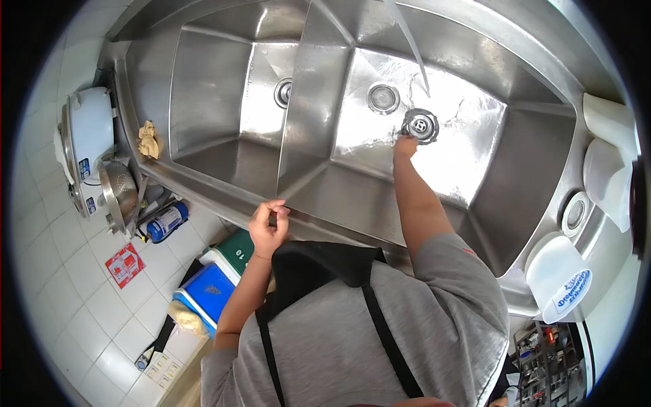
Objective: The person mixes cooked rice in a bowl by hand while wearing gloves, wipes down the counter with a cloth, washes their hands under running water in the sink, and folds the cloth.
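Note:
My right hand (405, 146) reaches down into the right basin (475, 152) of a steel sink. Its fingers are closed on the near edge of a round metal piece (420, 126) with a dark, uneven rim and small holes at its centre; its exact kind is unclear. Just left of that piece lies the basin's drain (384, 99). My left hand (269, 227) hovers by the sink's front edge (319, 224), fingers loosely curled in, with nothing visible in them. A thin, pale curved strip (410, 42), a spout or running water, ends above the piece.
A second basin (224, 102) with its own drain adjoins on the left. A crumpled yellowish cloth (148, 140) lies on the left ledge. White plastic containers (559, 271) and a round strainer (576, 214) line the right side. A colander (121, 193) and blue cooler (207, 292) stand left.

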Demonstrator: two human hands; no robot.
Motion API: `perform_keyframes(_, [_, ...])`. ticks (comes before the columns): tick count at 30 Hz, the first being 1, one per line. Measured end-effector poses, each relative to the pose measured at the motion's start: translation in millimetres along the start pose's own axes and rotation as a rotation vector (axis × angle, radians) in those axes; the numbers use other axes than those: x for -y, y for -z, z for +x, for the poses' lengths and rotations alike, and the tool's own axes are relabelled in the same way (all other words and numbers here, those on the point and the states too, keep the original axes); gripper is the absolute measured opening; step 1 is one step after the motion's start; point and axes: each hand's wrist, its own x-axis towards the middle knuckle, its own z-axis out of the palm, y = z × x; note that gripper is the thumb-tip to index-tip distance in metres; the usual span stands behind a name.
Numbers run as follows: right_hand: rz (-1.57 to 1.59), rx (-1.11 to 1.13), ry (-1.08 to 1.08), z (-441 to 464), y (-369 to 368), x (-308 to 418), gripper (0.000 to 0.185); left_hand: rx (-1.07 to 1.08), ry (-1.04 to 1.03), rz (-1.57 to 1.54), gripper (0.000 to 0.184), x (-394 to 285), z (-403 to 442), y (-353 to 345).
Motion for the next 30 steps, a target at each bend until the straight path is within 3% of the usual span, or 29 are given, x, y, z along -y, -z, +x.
perform_keyframes(1, [-0.107,0.103,0.182,-17,-3,11,0.030,-0.007,0.001,-0.002,0.010,2,1,-1])
perform_keyframes(3, [-0.614,0.490,0.567,-37,-29,11,0.037,-0.005,0.012,0.017,0.009,1,1,0])
perform_keyframes(4, [-0.746,0.644,0.603,-46,-47,10,0.036,-0.009,0.021,0.021,0.008,0,1,-1])
perform_keyframes(7, [-0.696,1.007,0.710,-41,-66,-11,0.027,0.006,0.059,0.043,0.007,-2,1,1])
perform_keyframes(10, [-0.316,0.379,0.642,32,-66,-32,0.027,0.015,0.085,0.025,0.007,-3,1,1])
perform_keyframes(11, [-0.170,0.255,0.542,44,-28,-10,0.020,0.008,0.073,0.015,0.007,-2,0,0])
perform_keyframes(13, [0.017,0.045,0.688,106,22,-4,0.015,-0.014,0.049,-0.003,0.006,-1,1,-1])
perform_keyframes(14, [0.098,-0.027,0.603,113,66,10,0.016,-0.019,0.026,0.014,0.006,0,1,-2])
perform_keyframes(15, [0.060,-0.128,0.553,127,99,9,0.019,-0.008,0.022,0.021,0.006,-2,2,-2])
perform_keyframes(16, [-0.107,-0.345,0.633,138,126,-5,0.020,0.006,0.023,0.032,0.006,-6,4,-2])
perform_keyframes(17, [-0.319,-0.375,0.510,138,155,-19,0.020,0.024,0.023,0.044,0.005,-9,4,0])
perform_keyframes(19, [-0.876,-0.208,0.114,115,195,-33,0.020,0.010,0.025,0.037,0.005,-9,7,-3])
perform_keyframes(20, [-0.591,-0.462,-0.057,110,187,-64,0.022,0.005,0.027,0.031,0.005,-6,7,-4])
perform_keyframes(22, [-0.367,-0.576,-0.370,98,160,-110,0.024,0.010,0.044,0.036,0.005,-4,2,-3])
perform_keyframes(23, [-0.432,-0.450,-0.512,88,143,-115,0.026,0.018,0.050,0.045,0.005,-2,3,-4])
perform_keyframes(26, [-0.254,-0.477,-0.725,51,70,-76,0.028,0.035,0.063,0.040,0.006,-5,3,-3])
perform_keyframes(29, [-0.114,-0.070,-0.096,47,10,-67,0.021,0.026,0.056,0.031,0.006,-7,4,-2])
perform_keyframes(30, [0.117,-0.058,0.035,53,4,-52,0.021,0.018,0.054,0.033,0.006,-7,3,-2])
